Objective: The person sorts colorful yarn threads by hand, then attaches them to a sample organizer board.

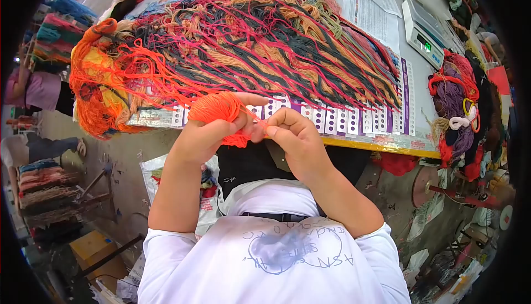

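Two hands: both yours, at the table's near edge, L hand nearer the yarn, R hand just beside it.
L fingers: curled round a bright orange bundle of wound yarn, thumb against its near side, index finger out straight toward your R.
R fingers: thumb + index tip pinched together w/ a thin orange strand running to them; exact grip blurred, can't tell how firm.
Orange bundle: L of your R fingertips, long axis approx. crosswise, R end facing them; strand spans the short gap btwn. A lower part hangs under your L hand.
Behind: big multicoloured yarn pile on the table, over white hole-punched cards. Loose orange strands lie L of the bundle; can't tell if they join it.
Far R: white digital scale, w/ mixed yarn hanks nearer you.
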Action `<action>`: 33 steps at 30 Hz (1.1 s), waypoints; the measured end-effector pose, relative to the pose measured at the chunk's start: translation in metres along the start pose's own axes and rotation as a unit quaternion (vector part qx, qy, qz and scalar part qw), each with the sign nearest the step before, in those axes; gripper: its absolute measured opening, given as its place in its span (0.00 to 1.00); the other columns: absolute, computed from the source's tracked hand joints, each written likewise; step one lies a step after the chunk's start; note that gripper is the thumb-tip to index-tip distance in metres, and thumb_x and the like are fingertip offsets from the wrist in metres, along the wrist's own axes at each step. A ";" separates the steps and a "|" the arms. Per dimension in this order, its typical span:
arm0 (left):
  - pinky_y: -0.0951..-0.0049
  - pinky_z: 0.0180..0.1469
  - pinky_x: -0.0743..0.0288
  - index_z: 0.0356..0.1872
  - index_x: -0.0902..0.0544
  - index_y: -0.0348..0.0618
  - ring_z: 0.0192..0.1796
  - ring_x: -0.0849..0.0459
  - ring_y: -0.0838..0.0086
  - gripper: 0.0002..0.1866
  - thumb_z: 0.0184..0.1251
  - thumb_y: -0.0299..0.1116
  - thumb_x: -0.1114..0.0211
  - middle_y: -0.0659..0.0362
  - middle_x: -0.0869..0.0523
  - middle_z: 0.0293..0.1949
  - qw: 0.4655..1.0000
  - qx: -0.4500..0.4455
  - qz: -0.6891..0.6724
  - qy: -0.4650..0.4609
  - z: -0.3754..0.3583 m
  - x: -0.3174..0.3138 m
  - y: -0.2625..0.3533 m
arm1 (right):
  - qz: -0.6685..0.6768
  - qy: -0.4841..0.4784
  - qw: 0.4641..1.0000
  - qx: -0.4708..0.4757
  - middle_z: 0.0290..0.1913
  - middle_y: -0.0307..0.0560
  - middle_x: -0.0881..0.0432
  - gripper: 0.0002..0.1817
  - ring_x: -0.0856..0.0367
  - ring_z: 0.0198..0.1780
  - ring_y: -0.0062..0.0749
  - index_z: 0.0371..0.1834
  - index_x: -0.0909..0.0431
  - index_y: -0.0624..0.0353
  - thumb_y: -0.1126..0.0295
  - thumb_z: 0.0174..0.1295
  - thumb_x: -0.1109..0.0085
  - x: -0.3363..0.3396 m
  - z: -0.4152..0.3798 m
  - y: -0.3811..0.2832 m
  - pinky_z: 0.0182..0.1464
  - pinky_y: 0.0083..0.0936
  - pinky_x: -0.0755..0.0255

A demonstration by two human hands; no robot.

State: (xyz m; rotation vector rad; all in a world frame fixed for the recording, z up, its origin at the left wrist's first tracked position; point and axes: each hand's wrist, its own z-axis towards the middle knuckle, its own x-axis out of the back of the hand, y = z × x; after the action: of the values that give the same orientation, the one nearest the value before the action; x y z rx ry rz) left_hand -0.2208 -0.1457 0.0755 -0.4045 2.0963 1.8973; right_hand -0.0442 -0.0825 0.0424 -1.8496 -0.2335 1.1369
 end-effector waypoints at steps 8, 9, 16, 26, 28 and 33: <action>0.83 0.12 0.48 0.32 0.22 0.40 0.12 0.38 0.86 0.04 0.61 0.28 0.44 0.63 0.26 0.16 0.991 0.082 0.021 -0.107 -0.042 0.113 0.014 | -0.194 -0.112 0.972 -0.066 0.28 0.40 0.20 0.08 0.26 0.28 0.18 0.36 0.20 0.64 0.70 0.61 0.40 0.084 -0.044 -0.058 0.30 0.16 0.33; 0.82 0.11 0.52 0.29 0.24 0.42 0.11 0.42 0.87 0.05 0.63 0.29 0.46 0.66 0.31 0.14 0.994 0.074 -0.051 -0.055 -0.061 0.144 0.015 | -0.043 0.037 0.998 0.004 0.23 0.37 0.25 0.06 0.30 0.24 0.19 0.34 0.22 0.62 0.70 0.63 0.43 0.109 -0.066 -0.068 0.28 0.17 0.35; 0.82 0.16 0.49 0.41 0.28 0.34 0.15 0.45 0.85 0.12 0.75 0.32 0.57 0.68 0.42 0.18 0.880 -0.163 -0.410 0.177 -0.184 0.255 0.048 | 0.139 0.492 0.791 0.337 0.16 0.28 0.47 0.09 0.50 0.13 0.14 0.36 0.29 0.63 0.69 0.69 0.55 0.404 -0.371 -0.248 0.13 0.14 0.51; 0.83 0.19 0.34 0.56 0.27 0.33 0.17 0.38 0.88 0.20 0.65 0.31 0.42 0.53 0.18 0.45 0.973 0.108 -0.114 0.172 -0.007 0.052 -0.030 | -0.346 0.238 0.907 0.040 0.29 0.35 0.19 0.13 0.29 0.26 0.12 0.43 0.17 0.60 0.64 0.60 0.40 0.084 0.006 -0.046 0.28 0.12 0.35; 0.80 0.21 0.30 0.55 0.26 0.31 0.18 0.33 0.86 0.20 0.65 0.31 0.41 0.53 0.17 0.45 0.973 0.148 -0.005 0.176 0.013 0.033 -0.053 | -0.380 0.198 0.903 0.029 0.28 0.37 0.19 0.09 0.24 0.26 0.15 0.36 0.16 0.62 0.68 0.57 0.38 0.074 0.039 0.002 0.29 0.15 0.31; 0.78 0.21 0.30 0.56 0.27 0.31 0.15 0.36 0.85 0.20 0.65 0.30 0.44 0.57 0.17 0.41 0.958 0.193 0.109 0.180 0.031 0.018 -0.070 | -0.558 0.186 0.804 0.089 0.27 0.45 0.16 0.08 0.18 0.26 0.24 0.30 0.16 0.63 0.69 0.51 0.34 0.069 0.053 0.038 0.31 0.21 0.26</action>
State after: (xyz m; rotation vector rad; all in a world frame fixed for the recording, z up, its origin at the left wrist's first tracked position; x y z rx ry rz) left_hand -0.2089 -0.1216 0.0013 -0.4711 2.7848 1.5462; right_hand -0.0585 -0.0329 -0.0370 -1.3210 -0.8166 -0.0390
